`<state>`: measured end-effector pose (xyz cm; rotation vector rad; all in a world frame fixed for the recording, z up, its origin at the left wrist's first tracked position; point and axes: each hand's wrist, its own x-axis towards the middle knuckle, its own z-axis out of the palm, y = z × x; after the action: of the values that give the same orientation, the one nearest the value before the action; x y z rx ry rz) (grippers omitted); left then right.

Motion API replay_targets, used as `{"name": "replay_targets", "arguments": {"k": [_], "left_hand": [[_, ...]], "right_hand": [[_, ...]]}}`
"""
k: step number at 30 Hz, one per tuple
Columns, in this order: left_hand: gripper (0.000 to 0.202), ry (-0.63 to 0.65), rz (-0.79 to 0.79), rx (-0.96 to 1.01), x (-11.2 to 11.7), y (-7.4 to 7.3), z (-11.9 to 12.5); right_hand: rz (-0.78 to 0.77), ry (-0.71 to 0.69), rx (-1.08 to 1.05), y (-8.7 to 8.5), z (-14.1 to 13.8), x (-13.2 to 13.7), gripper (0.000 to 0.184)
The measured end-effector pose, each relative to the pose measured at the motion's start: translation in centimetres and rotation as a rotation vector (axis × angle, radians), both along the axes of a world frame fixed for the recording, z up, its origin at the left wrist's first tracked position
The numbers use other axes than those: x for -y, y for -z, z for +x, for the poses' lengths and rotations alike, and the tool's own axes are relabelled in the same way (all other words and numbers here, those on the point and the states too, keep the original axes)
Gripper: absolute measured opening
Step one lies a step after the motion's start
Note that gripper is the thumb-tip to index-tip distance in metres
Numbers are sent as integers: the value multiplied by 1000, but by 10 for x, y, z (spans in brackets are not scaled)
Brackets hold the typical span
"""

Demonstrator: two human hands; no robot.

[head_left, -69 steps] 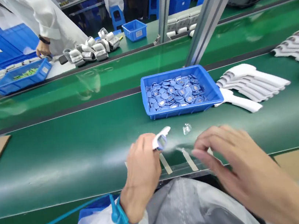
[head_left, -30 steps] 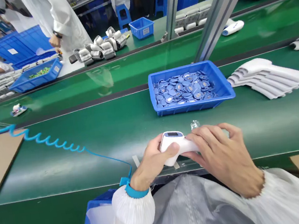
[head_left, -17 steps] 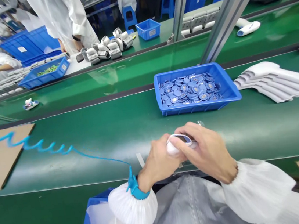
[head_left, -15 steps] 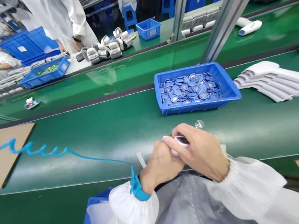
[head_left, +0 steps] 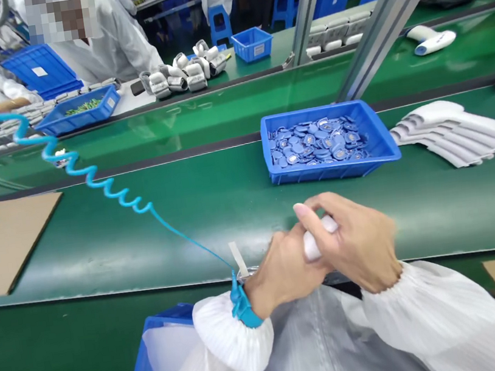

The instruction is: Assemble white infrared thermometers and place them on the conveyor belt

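Note:
In front of my body both hands are closed together on a white plastic housing, mostly hidden by my fingers. My left hand wraps round its lower part, with a blue wrist strap on that wrist. From above, my right hand grips it, the thumb across the top. The blue strap's coiled cord stretches up to the left. Beyond my hands stands a blue bin full of small blue oval discs. Right of the bin lies a row of nested white gun-shaped shells.
A cardboard sheet lies on the green bench at left. A white strip lies by my left wrist. Below left is a lined blue bin. A metal post rises behind the bench. People in white coats sit across the belt.
My hands have shifted slightly right and turned the white housing, so the dark window on it no longer shows. The blue cord has swung upward. A person opposite has bent down.

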<state>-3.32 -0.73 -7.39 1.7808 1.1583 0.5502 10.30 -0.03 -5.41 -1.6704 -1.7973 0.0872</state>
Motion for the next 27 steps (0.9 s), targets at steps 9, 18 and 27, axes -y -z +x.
{"name": "replay_targets", "arguments": {"k": [9,18,27], "left_hand": [[38,-18,104,-211,3,4,-3],[36,-100,136,-222,-16,-13,-53],[19,-159,204,-354,-25,-12,-36]], "right_hand": [[-93,-139,-73,0,-2,-5,59],[-251,-470,336,-10,52,-162,15],[-315,-642,452,-3,49,-188,31]]}}
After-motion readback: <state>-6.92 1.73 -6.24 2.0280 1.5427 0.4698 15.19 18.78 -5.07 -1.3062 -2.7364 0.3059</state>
